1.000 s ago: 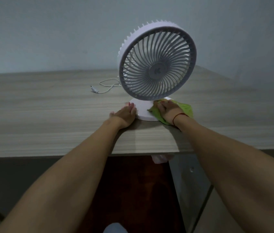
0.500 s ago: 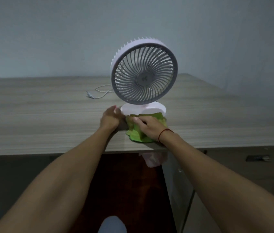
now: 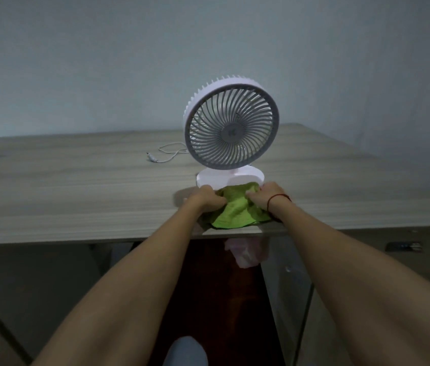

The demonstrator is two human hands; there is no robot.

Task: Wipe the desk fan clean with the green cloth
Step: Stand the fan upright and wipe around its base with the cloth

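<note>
A white desk fan [image 3: 231, 128] with a grey spiral grille stands upright on its round white base [image 3: 229, 178] near the front edge of the wooden desk [image 3: 76, 191]. The green cloth [image 3: 236, 210] lies crumpled on the desk just in front of the base, its top edge touching it. My left hand [image 3: 207, 198] grips the cloth's left side. My right hand [image 3: 264, 198], with a red string on the wrist, grips its right side. Neither hand touches the fan.
A thin white cable [image 3: 167, 154] with a loose plug lies on the desk left of the fan. A pale pink bag [image 3: 246, 252] hangs under the desk edge below the cloth. A cabinet with a handle [image 3: 402, 246] is at the right.
My left hand has left the fan base and taken the cloth's left side. My right hand drew the cloth back from the base toward the desk edge. The view has pulled back.
</note>
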